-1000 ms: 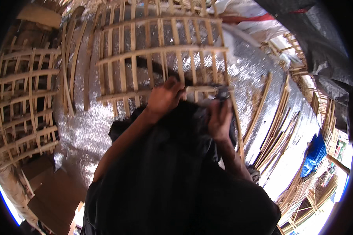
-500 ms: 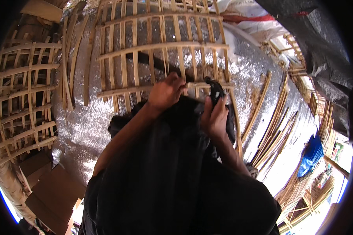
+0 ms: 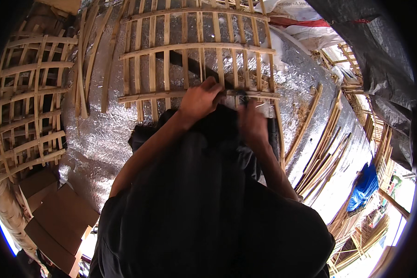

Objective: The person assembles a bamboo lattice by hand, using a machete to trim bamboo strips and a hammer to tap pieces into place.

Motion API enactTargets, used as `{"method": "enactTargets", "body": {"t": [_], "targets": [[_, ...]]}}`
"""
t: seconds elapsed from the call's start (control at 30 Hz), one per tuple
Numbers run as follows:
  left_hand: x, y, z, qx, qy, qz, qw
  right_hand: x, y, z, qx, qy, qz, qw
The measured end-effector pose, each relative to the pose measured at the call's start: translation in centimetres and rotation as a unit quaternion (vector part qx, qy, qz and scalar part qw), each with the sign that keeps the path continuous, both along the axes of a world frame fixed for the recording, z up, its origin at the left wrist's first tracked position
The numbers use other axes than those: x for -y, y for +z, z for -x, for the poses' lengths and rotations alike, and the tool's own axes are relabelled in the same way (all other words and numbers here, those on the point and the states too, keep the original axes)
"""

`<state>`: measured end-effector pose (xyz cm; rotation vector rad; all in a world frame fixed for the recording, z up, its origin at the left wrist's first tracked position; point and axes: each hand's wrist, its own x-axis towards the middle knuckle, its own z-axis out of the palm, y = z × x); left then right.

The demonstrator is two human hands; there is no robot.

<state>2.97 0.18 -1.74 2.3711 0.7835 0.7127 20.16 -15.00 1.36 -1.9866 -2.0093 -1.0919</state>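
Note:
In front of me lies a lattice of bamboo slats (image 3: pixel 192 47), long strips crossed by several bars. My left hand (image 3: pixel 200 99) is closed in a pinch at its near crossbar (image 3: pixel 160 95); what the fingertips hold, if anything, is hidden. Just right of it, my right hand (image 3: pixel 253 124), smeared by motion, grips a black tool that looks like a hammer (image 3: pixel 242 94). The tool's dark head is down at the near crossbar, close to the left fingertips. A dark flat bar (image 3: pixel 185 65) runs slantwise beneath the slats toward my hands.
Silvery foil sheeting (image 3: pixel 90 148) covers the ground. Another bamboo lattice (image 3: pixel 30 99) stands at the left, above brown cardboard (image 3: pixel 62 222). Loose bamboo strips (image 3: pixel 326 153) lie at the right, near a blue tarp (image 3: pixel 363 187). White sacks (image 3: pixel 296 28) and dark plastic sheeting (image 3: pixel 384 60) are at the far right.
The right hand has swung the black hammer from a raised hold down to the near crossbar. The left hand stays pinched at about the same place. My view has shifted slightly.

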Motion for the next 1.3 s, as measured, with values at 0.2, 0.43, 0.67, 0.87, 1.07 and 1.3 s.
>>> {"method": "enactTargets", "body": {"t": [0.2,0.43,0.67,0.87,1.07,1.3], "targets": [[0.1,0.3,0.0,0.003,0.013,0.018,1.000,-1.5,3.7,0.8,-0.416,-0.090,0.225,0.876],[0.4,0.2,-0.1,0.003,0.017,0.024,1.000,-1.7,3.4,1.1,-0.296,-0.059,0.245,0.921],[0.2,0.3,0.1,-0.015,0.013,0.009,1.000,-1.6,2.4,1.8,-0.463,-0.104,0.188,0.860],[0.3,0.0,-0.3,-0.003,0.024,0.027,0.999,-0.5,0.2,-0.2,-0.026,0.006,0.003,1.000],[0.7,-0.2,0.1,-0.012,0.025,0.035,0.999,-0.4,2.3,-0.5,-0.207,0.060,0.124,0.969],[0.2,0.2,0.1,0.024,0.034,0.035,0.999,0.1,6.7,-3.1,-0.656,-0.128,-0.042,0.743]]}}
